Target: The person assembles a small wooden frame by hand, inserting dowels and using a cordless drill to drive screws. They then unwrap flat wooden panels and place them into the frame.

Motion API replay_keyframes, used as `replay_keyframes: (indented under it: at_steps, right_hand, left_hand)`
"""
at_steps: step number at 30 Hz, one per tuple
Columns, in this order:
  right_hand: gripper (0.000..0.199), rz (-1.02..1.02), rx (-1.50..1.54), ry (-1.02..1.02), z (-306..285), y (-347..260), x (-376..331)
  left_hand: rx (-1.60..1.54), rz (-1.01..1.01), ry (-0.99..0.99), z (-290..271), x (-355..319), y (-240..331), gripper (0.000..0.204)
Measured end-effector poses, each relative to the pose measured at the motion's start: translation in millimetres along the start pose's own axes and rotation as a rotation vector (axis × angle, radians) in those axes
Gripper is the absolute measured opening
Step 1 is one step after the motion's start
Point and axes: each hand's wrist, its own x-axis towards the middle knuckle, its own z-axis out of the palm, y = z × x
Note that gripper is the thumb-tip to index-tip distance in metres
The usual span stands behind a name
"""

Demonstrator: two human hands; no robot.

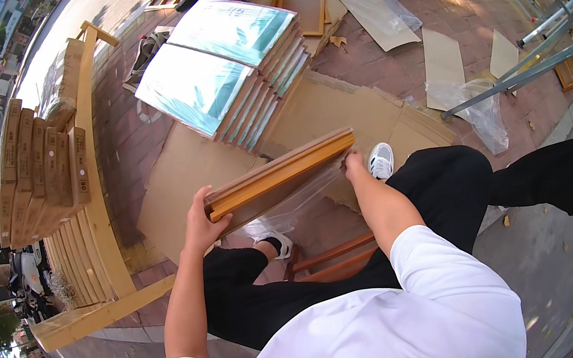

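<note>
- Right now I see a wooden frame (279, 180) held edge-up in front of the knees, above the brick paving (135, 142), tilted so its right end sits higher.
- My left hand (199, 224) is closed around the frame's lower left end, thumb on top, fingers underneath.
- My right hand (354, 163) is clamped on the upper right end; I cannot see its fingertips clearly.
- A clear plastic sleeve (297, 203) hangs loose under the frame, touching it.
- I judge the frame stiff and moderately light, with smooth varnished edges that could slip; the loose plastic makes the underside slicker. Holding both short ends on bare wood looks safest, and any panel inside may be fragile.
- Flattened cardboard (335, 110) lies on the paving just beyond the frame.
- Two stacks of wrapped frames (226, 63) rest on that cardboard, well apart from my hands.
- More wooden pieces (44, 176) lean in a row on a bench (99, 227) at my left.
- Empty bags (379, 5) and metal poles (527, 68) lie farther off to the right.
</note>
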Motion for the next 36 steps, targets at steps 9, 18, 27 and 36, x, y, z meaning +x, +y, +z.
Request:
replay_keyframes:
  at_steps: [9, 18, 27, 36]
  right_hand:
    - [0.024, -0.267, -0.164, -0.124, 12.2, 27.5, -32.6]
    - [0.020, -0.544, -0.333, -0.170, 25.0, 70.7, -13.5]
    - [0.025, -0.553, -0.372, -0.243, 22.9, 82.9, -25.7]
    - [0.025, -0.428, -0.414, -0.270, 20.3, 70.8, -49.8]
  left_hand:
    - [0.266, -0.103, -0.226, -38.4, -3.1, -45.2, 0.066]
    - [0.362, -0.172, -0.469, -35.3, 2.2, -143.6, 0.066]
    - [0.715, -0.154, -0.644, 21.0, 9.5, -165.3, 0.053]
    - [0.529, 0.104, -0.368, 172.3, 71.9, -44.4, 0.060]
